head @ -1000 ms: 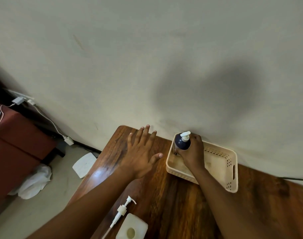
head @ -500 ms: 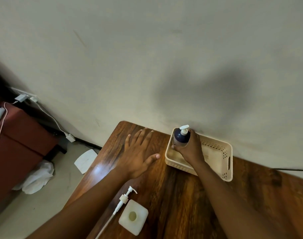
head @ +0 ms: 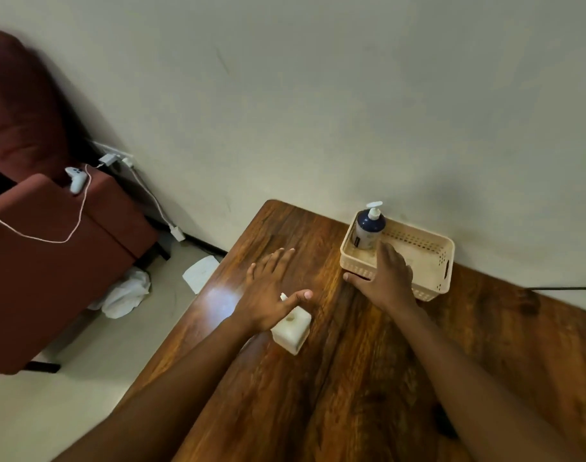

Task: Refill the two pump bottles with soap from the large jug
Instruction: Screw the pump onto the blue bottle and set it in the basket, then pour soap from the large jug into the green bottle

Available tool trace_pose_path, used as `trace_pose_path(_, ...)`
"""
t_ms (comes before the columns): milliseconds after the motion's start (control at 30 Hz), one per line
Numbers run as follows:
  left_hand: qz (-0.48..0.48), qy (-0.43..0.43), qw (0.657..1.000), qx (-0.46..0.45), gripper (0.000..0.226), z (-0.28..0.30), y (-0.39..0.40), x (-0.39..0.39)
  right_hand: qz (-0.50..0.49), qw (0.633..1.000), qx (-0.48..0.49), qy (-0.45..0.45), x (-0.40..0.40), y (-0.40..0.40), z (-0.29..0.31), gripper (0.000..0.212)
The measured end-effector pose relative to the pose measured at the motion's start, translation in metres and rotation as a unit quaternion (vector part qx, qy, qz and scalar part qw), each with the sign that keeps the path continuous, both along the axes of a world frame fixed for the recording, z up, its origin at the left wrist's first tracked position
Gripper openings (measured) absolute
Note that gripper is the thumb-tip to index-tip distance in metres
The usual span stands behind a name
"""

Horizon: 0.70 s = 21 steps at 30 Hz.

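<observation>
A dark blue pump bottle [head: 369,228] with a white pump stands upright in the left end of a cream plastic basket [head: 428,258] against the wall. My right hand [head: 383,278] is open over the basket's front rim, just below the bottle and apart from it. A square white bottle [head: 293,330] with an open neck stands on the wooden table [head: 351,378]. My left hand [head: 268,288] hovers flat and open above it, thumb over the bottle's top. A white pump tip [head: 282,297] peeks out beside that thumb; the rest is hidden. No large jug is in view.
The table's left edge drops to a pale floor with a white cloth [head: 125,295] and a paper [head: 200,273]. A dark red armchair [head: 51,248] with a white game controller [head: 75,180] and cables stands at left. A black cable [head: 561,288] lies at the table's right rear.
My right hand has let go of the blue pump bottle, which now stands in the basket, and has drawn back to the rim. My left hand has moved back over the square white bottle.
</observation>
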<state>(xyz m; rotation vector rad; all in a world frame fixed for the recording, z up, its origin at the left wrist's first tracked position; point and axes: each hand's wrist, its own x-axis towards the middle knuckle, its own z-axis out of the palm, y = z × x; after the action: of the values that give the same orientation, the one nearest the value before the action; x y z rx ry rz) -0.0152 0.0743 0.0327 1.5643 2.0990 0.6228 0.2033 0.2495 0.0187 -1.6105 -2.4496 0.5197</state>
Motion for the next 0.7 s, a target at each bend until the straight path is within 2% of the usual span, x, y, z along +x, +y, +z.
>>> trace_pose_path(133, 0.016, -0.08, 0.997, -0.006, 0.114, -0.009, -0.037, 0.011, 0.026, 1.0, -0.006, -0.013, 0.006, -0.037, 0.003, 0.111)
trace_pose_path(300, 0.048, -0.171, 0.984, -0.005, 0.146, -0.03, -0.067, 0.025, 0.032, 0.999, -0.012, -0.03, 0.014, -0.071, 0.005, 0.116)
trace_pose_path(400, 0.06, -0.241, 0.968, -0.023, 0.149, -0.044, -0.072, 0.035, 0.028, 0.999, -0.02, -0.03, 0.018, -0.087, 0.004, 0.116)
trace_pose_path(533, 0.099, -0.312, 0.945, 0.003, 0.138, -0.057, -0.067, 0.043, 0.028, 0.999, -0.035, -0.018, 0.024, -0.099, 0.001, 0.115)
trace_pose_path(700, 0.157, -0.317, 0.935, 0.02, 0.086, -0.069, -0.056, 0.046, 0.016, 0.999, -0.049, 0.012, 0.037, -0.109, 0.0, 0.113)
